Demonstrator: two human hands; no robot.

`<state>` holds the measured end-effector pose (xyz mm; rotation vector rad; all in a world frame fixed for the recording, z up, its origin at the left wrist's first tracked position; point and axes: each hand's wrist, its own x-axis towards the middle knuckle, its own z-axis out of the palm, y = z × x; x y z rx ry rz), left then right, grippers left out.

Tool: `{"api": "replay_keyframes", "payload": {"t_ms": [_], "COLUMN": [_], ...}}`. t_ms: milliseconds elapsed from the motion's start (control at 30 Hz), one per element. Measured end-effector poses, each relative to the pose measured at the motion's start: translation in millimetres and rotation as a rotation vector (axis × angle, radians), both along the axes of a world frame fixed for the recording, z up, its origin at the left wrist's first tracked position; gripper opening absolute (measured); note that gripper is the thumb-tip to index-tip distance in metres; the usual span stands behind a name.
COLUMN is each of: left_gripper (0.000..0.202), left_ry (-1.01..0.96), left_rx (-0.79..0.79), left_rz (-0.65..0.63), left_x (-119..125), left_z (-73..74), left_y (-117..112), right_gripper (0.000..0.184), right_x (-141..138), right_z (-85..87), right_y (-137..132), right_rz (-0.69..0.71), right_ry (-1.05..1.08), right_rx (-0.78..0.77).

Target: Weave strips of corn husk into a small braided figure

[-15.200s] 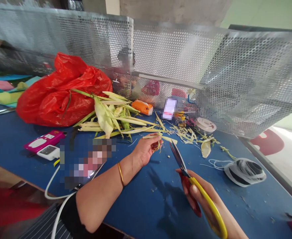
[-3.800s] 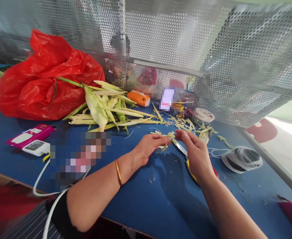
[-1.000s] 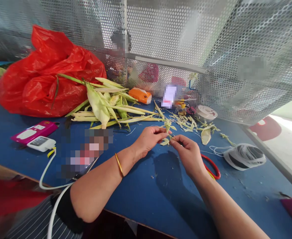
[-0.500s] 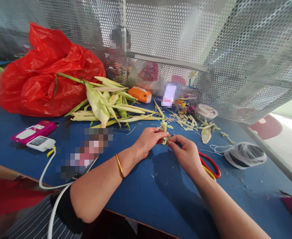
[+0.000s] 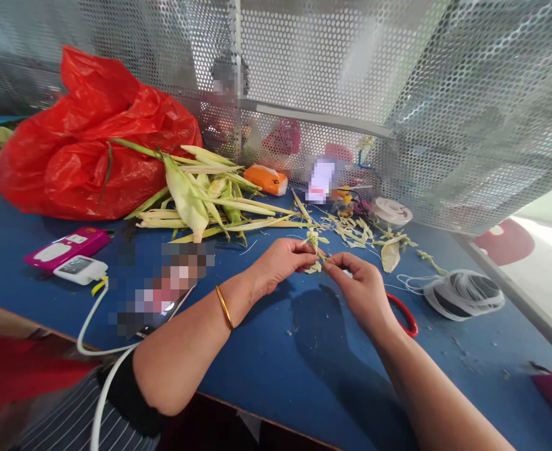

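My left hand [image 5: 291, 258] is closed, thumb and fingers pinching a small pale-green corn-husk piece [image 5: 312, 238] with a knobbly upright top and little leaf-like ends. Close on its right, my right hand [image 5: 358, 280] also pinches, its fingertips at a thin stem-like end of the same piece. My fingers cover part of the husk piece, so the exact join between the two grips is hidden. Beside the right wrist, a red loop handle [image 5: 408, 318], apparently of scissors, lies partly covered on the blue table [image 5: 266, 369].
Corn husks [image 5: 186, 200] are heaped by a red plastic bag [image 5: 92, 144]. An orange tissue pack [image 5: 265, 180], husk scraps [image 5: 351, 230], a tape roll [image 5: 392, 211] and a spool of white thread [image 5: 463, 294] lie around. A white cable [image 5: 84, 326] runs near my left arm. Mesh panels [image 5: 313, 69] stand behind.
My right hand has shifted slightly right, opening a small gap from the left fingers, and its forearm now hides the yellow loop handle. The left hand stays at the husk piece.
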<state>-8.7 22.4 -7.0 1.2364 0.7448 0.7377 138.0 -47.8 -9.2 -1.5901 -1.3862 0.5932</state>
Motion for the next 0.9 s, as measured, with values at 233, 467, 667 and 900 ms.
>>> {"api": "replay_keyframes", "payload": {"t_ms": [233,467,667,900], "left_gripper": [0.012,0.007,0.027,0.026], "left_ry": [0.029,-0.017,-0.031,-0.073], "left_rx": [-0.107,-0.127,-0.118,-0.228], "left_rz": [0.009,-0.011,0.077,0.147], "left_x": [-1,2,5,9], "left_z": [4.8,6.6,2.0,-6.8], "left_y": [-3,-7,-6,-8], "right_gripper": [0.024,0.022,0.020,0.019], "right_x": [-5,-7,-8,-13], "right_z": [1.8,0.1,-3.8,-9.0], "right_y": [-1,-2,-1,-4], "right_rz": [0.020,0.017,0.017,0.105], "right_ry": [-0.021,-0.038,-0.066,-0.166], "right_rx": [-0.010,0.012,0.021,0.138]}}
